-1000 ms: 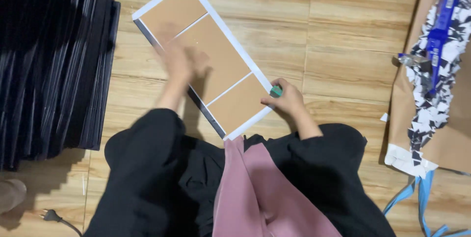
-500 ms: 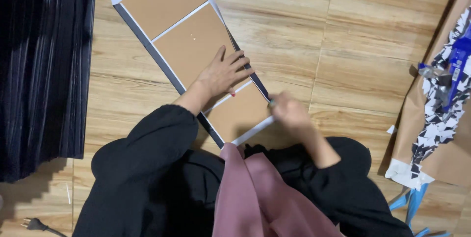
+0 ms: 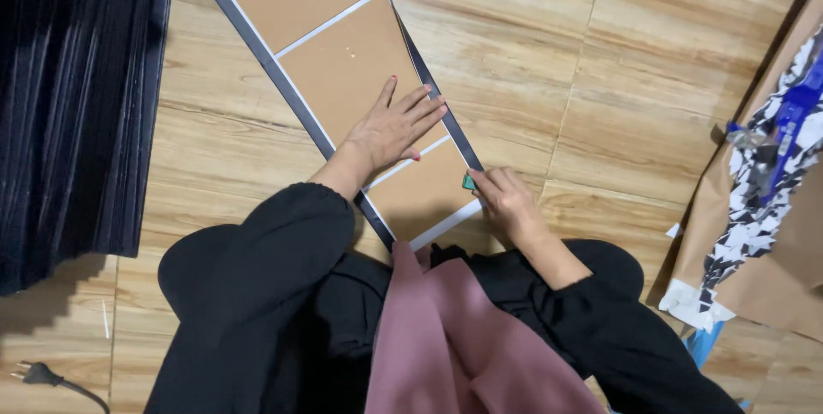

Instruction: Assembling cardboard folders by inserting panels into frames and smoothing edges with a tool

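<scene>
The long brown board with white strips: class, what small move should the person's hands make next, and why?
Probably slide the small green tool further along the board's right dark edge. The right hand presses it against that edge near the lower corner, while the left hand lies flat on the board, steadying it. Most of the edge lies ahead.

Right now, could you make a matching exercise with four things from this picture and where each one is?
Things:
1. left hand
2. small green tool
3. power plug
4. stack of dark sheets

Places:
A. bottom left corner, on the floor
B. flat on the brown board
C. along the left edge
D. in the right hand, at the board's right edge

Pairs: 1-B, 2-D, 3-A, 4-C
</scene>
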